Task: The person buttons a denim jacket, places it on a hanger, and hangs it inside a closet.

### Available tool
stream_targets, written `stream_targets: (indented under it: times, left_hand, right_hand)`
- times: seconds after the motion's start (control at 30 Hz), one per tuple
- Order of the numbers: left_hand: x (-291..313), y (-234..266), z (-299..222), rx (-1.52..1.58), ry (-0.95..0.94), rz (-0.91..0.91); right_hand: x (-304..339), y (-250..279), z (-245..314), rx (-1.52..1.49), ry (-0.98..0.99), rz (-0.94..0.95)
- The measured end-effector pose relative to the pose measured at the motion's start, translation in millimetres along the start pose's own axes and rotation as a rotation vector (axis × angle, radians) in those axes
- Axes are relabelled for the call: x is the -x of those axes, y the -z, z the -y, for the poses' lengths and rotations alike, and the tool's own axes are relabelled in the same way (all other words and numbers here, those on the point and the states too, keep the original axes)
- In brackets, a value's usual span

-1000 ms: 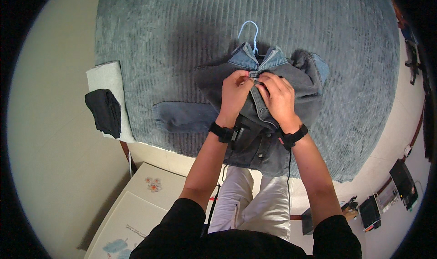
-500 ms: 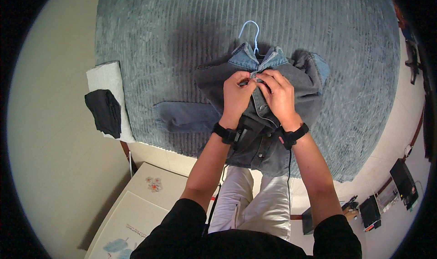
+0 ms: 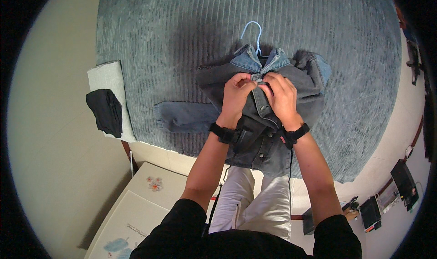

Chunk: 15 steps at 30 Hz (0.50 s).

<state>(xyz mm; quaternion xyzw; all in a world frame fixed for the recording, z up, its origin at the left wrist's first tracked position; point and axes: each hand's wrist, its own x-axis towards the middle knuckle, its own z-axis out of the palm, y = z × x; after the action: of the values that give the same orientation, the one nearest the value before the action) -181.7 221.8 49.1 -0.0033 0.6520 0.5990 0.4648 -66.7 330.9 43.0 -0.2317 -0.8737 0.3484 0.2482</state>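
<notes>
Hands (image 3: 259,95) slightly higher, button hidden

Down at your lower left a white box (image 3: 136,209) shows a small flower label (image 3: 154,183) and a blue print (image 3: 114,246).

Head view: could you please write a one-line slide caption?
Both hands, left and right, pinch a denim jacket's collar button, hanger inside, on a ribbed blanket.
</notes>
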Motion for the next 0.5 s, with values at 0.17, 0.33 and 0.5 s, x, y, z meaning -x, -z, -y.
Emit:
stream_targets:
  times: [0.17, 0.33, 0.5]
  left_hand:
    - [3.6, 1.4, 2.8, 0.152, 0.057, 0.013]
    - [3.2, 6.1, 10.9, 0.383, 0.236, -0.006]
    - [1.3, 6.1, 19.3, 0.525, 0.243, 0.029]
  right_hand:
    - [3.4, -0.5, 1.8, 0.034, 0.073, -0.003]
    - [11.6, -3.6, 5.9, 0.054, 0.082, -0.037]
    - [15.1, -6.6, 7.3, 0.017, 0.064, -0.045]
